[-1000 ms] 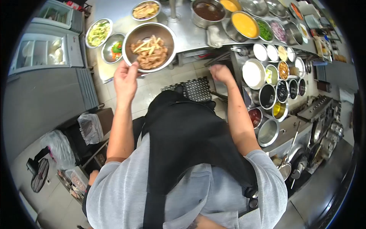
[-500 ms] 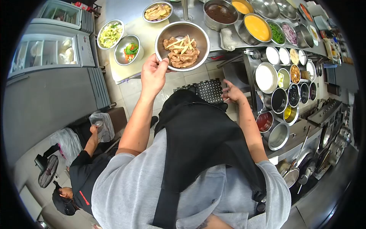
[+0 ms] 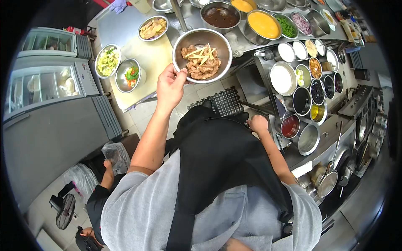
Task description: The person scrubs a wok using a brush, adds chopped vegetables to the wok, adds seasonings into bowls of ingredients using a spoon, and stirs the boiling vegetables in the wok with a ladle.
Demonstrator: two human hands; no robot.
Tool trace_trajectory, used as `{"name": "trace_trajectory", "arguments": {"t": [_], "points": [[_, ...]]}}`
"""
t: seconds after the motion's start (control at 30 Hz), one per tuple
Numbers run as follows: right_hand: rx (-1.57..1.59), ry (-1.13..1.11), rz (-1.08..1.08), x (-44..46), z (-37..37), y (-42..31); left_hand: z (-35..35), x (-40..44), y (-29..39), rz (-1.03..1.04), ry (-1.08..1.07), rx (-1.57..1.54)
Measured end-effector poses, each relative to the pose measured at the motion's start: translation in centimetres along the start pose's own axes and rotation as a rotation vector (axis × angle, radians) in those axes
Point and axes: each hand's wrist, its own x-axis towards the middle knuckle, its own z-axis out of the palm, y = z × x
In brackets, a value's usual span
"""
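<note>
My left hand [image 3: 171,88] grips the near left rim of a steel bowl [image 3: 222,47], thumb on top. The bowl is held in the air, level with the table edge. Inside lie brown raw meat slices [image 3: 203,69] topped with pale yellow strips [image 3: 197,56]. Low beside my black apron [image 3: 222,146], my right hand [image 3: 258,124] is closed, fingers curled toward the apron's edge; whatever they hold, if anything, is hidden. Left of the held bowl, on a cutting board [image 3: 157,58], stand a bowl of chopped red and green peppers [image 3: 132,75] and a bowl of yellowish slices [image 3: 153,29].
A bowl of chopped greens [image 3: 108,62] stands at the board's left edge. Pots of dark sauce [image 3: 220,17] and orange liquid [image 3: 264,24] line the table. A rack of containers [image 3: 282,78] and a stove [image 3: 356,102] are rightward. A co-worker [image 3: 98,209] is lower left, near the fridge [image 3: 42,85].
My view has turned, so the table and board appear shifted left and the board lower. My right hand has gone from spread fingers to closed by the apron. The bowl stays in my left hand.
</note>
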Motion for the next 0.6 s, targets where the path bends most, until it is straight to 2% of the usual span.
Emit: {"name": "trace_trajectory", "arguments": {"t": [0.03,0.1,0.13,0.2,0.23,0.27,0.3,0.4,0.47,0.5,0.53,0.6], "points": [[0.006,0.002,0.007,0.3,0.7,0.4,0.4,0.0,0.4,-0.009,0.005,0.004],[0.209,-0.184,-0.094,1.5,4.5,1.5,0.3,0.5,0.2,-0.019,-0.045,0.016],[0.223,-0.180,-0.083,1.6,5.3,1.8,0.3,0.8,0.1,-0.025,-0.085,0.024],[0.080,-0.145,-0.333,2.1,6.3,2.7,0.5,1.4,-0.3,-0.034,-0.124,0.031],[0.139,-0.094,-0.389,2.2,6.7,3.4,0.6,1.7,-0.4,-0.044,-0.143,0.036],[0.147,-0.084,-0.377,1.4,5.9,3.8,0.8,1.8,-0.5,-0.038,-0.160,0.036],[0.336,-0.145,-0.224,0.1,5.1,4.6,1.2,1.8,-0.5,-0.017,-0.145,0.003],[0.493,0.181,0.045,-1.2,9.5,7.7,2.6,1.9,-0.1,-0.036,-0.177,-0.055],[0.156,-0.219,-0.045,-1.5,8.5,8.5,3.3,2.3,-0.9,-0.045,-0.204,-0.031],[0.378,-0.415,0.091,-3.5,4.3,7.2,3.9,2.3,-0.6,-0.055,-0.223,-0.032],[0.412,-0.397,0.127,-6.1,0.7,7.0,4.1,2.5,-0.7,-0.059,-0.254,-0.039],[0.709,-0.204,-0.015,-9.4,-4.1,7.4,4.5,3.0,-1.8,-0.042,-0.289,-0.028]]}}
